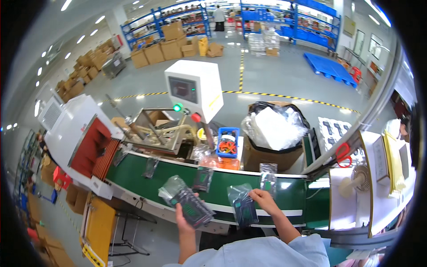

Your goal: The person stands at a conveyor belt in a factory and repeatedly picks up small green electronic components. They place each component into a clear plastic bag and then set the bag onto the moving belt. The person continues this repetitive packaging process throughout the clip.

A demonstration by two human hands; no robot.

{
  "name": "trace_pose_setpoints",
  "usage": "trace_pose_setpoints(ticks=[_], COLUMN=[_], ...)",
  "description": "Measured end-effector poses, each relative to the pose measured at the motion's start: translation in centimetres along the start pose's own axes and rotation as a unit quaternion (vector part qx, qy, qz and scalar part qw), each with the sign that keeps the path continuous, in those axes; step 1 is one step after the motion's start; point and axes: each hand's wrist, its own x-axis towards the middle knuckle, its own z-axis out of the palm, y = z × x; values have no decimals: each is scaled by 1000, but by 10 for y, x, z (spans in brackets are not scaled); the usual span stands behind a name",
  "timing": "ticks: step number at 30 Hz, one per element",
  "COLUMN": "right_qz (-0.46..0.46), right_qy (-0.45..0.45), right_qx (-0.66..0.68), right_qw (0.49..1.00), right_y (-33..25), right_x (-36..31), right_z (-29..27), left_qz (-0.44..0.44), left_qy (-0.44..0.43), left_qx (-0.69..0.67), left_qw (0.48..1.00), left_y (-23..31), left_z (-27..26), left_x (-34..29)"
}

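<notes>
Over the belt's near edge (278, 213), the right hand (265, 202) pinches a bag (244, 208) left of its fingers (254, 194), long axis bodyward; the left hand (184, 221) grips stacked bags (190, 207).

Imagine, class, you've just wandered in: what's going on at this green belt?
A person at a green conveyor belt is handling clear bags with dark contents. The left grip holds at least one bag; whether it's several is hard to tell. The right grip holds another bag by its side. More bags lie spaced along the belt, whose left end meets a white machine.
</notes>
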Motion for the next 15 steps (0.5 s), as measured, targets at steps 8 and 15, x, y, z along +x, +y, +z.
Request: trace_pose_setpoints(ticks=[8, 15], right_qz=[-19, 32], right_qy=[379, 425], right_qx=[-217, -390], right_qw=[899, 816], right_y=[73, 141], right_x=[6, 0], right_z=[-187, -276], left_qz=[49, 47], left_qy=[8, 25], left_qx=[25, 6], left_qw=[998, 999], left_y=[11, 15], left_z=[-17, -5], left_x=[-10, -15])
